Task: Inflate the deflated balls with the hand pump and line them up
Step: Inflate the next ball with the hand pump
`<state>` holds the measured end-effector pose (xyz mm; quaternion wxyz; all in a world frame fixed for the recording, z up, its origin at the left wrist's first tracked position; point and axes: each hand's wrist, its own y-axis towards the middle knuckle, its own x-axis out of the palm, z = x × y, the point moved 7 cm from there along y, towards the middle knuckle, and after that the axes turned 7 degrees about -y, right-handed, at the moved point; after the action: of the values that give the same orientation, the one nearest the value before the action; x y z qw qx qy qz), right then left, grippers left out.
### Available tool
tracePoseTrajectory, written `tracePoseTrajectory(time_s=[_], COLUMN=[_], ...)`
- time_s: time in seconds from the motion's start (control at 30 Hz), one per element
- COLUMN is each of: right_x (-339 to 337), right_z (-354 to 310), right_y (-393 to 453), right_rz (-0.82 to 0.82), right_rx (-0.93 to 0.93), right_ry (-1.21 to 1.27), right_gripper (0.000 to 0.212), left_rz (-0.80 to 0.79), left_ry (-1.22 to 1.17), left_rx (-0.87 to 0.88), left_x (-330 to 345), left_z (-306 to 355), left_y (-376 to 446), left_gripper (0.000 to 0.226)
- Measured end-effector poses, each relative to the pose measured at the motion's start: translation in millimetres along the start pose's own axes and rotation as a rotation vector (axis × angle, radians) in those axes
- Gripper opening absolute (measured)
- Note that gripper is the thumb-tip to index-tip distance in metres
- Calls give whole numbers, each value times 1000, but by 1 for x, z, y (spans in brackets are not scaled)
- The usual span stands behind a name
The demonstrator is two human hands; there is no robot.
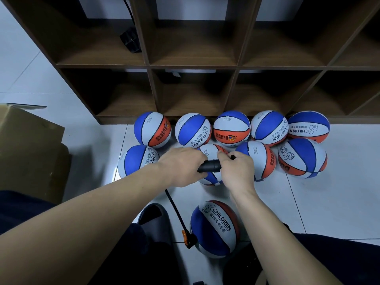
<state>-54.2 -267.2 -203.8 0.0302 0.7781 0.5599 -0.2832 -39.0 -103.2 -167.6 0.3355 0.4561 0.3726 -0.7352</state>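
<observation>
Black plastic, the pump handle (209,166) lay crosswise between both hands: the left hand (181,165) wrapped its fingers around one end and the right hand (236,171) curled around the other, a short black tip poking out past the right fingers. A thin black hose (174,210) ran down from under the hands to an orange-clipped nozzle (188,239) touching the ball on the floor (213,229) between the person's legs, beside a dark slipper (154,219). Farther out, nine more blue, white and orange balls sat in two rows on the white tiled floor (308,202); the back row (231,128) rested against the base of a brown wooden shelf unit (195,48). A cardboard box (30,151) stood at the left.
</observation>
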Motion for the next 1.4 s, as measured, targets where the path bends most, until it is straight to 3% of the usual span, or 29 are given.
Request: tracePoseTrajectory(time_s=[0.3,0.7,1.1,1.23,1.4], right_x=[-68,-13,7,-14,-71], right_z=[4,1,1,-4,-2], right_y=[32,-1,-7,10,40], right_rz=[164,119,45,27,193], right_rx=[82,-27,-18,-38,-49], right_ry=[81,-18,-28,-61,-67], right_gripper=[48,49,48,46,46], left_rz=[-4,-22,-37,-23,-24], left_ry=[-68,-9,-36,-89,-111], left_rx=[-64,-32,-15,-20,-64], left_x=[-8,-1,6,2,-3], left_z=[-30,-11,-2,-4,-29], left_y=[-2,-4,-2,1,0], left_gripper=[28,26,27,32,27])
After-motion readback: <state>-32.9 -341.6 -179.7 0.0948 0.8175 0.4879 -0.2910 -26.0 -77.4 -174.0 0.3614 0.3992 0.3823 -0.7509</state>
